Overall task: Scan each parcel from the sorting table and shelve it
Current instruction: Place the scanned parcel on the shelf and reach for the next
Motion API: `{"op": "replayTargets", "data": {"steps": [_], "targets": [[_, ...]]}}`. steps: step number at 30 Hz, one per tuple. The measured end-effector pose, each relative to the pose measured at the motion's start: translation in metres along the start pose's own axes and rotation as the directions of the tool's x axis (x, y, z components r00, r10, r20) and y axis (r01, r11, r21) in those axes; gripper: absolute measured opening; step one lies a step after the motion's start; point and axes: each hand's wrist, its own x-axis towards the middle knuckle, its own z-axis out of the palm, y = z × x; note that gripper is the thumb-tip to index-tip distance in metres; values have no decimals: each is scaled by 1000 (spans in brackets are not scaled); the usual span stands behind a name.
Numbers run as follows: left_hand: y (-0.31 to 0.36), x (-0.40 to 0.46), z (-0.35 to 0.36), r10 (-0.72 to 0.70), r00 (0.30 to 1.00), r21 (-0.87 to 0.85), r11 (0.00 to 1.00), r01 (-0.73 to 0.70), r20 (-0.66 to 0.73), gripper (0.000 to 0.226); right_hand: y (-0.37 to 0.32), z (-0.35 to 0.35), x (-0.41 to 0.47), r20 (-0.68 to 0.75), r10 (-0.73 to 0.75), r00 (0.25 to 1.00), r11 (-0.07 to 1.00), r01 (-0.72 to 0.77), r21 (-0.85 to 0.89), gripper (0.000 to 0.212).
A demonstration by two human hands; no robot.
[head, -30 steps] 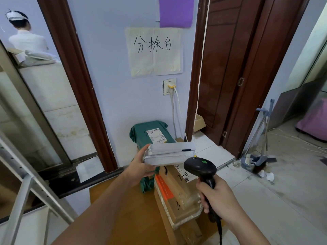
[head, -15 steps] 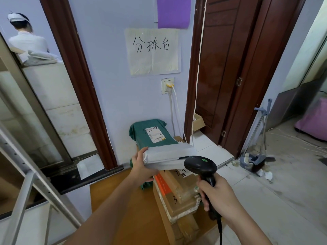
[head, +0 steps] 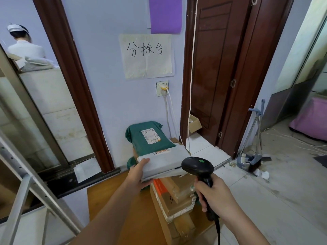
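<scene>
Parcel (head: pixel 163 160) lowered, flatter | long axis left-right | left hand (head: pixel 137 175) grips

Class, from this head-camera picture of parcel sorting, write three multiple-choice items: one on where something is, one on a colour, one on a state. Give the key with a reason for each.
1. Where does the green parcel lie?
A. against the wall, behind the grey parcel
B. on the floor by the dustpan
C. in the right hand

2. What colour is the small light on top of the scanner?
A. red
B. green
C. blue

3. What is the left hand doing?
A. resting flat on the table
B. hanging idle
C. gripping the grey parcel by its near-left corner

Key: 1 A, it leans by the wall under the socket, beyond the held parcel. 2 B, a green dot shows on the black head. 3 C, the thumb lies on top and the fingers curl beneath, while the right hand grips the scanner's handle.
</scene>
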Motion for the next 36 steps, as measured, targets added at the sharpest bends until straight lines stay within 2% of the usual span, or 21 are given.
{"op": "replayTargets", "data": {"steps": [3, 5, 7, 10, 14, 18, 23, 28, 32, 36], "targets": [[0, 0, 0, -82, 996, -42, 996, 84, 37, 72, 0, -3, -3, -5, 6, 1000, 1000, -6, -6, 8], [-2, -1, 0, -66, 997, -43, 997, 67, 29, 68, 0, -4, -5, -8, 8, 1000, 1000, -8, 2, 7], [-5, -3, -1, -9, 999, -55, 998, 11, 36, 68, -1, -4, -7, -12, 8, 1000, 1000, -8, 3, 6], [-8, -7, -10, 89, 984, -22, 996, -87, 154, 79, -2, -4, -9, -17, 15, 1000, 1000, -15, 10, 6], [-9, -15, -17, 224, 937, 7, 972, -235, 268, 79, -5, -2, -11, -8, 6, 1000, 1000, -6, 6, 6], [-5, -15, -17, 291, 893, -61, 956, -288, 343, 83, -9, 1, -12, 4, 4, 1000, 1000, -4, -9, 9], [-4, -7, -17, 305, 861, -63, 950, -307, 407, 95, -12, 4, -12, 11, 18, 1000, 1000, -18, -22, 13], [-7, 0, -26, 238, 859, -37, 968, -248, 453, 107, -11, 3, -10, 11, 10, 1000, 1000, -9, -23, 10], [-6, -1, -34, 183, 890, -22, 981, -191, 418, 97, -9, 1, -6, 11, 10, 1000, 999, -10, -35, 10], [-3, -14, -27, 108, 945, -78, 993, -88, 308, 61, -9, 3, -4, 18, 12, 1000, 999, -11, -52, 11]]}}
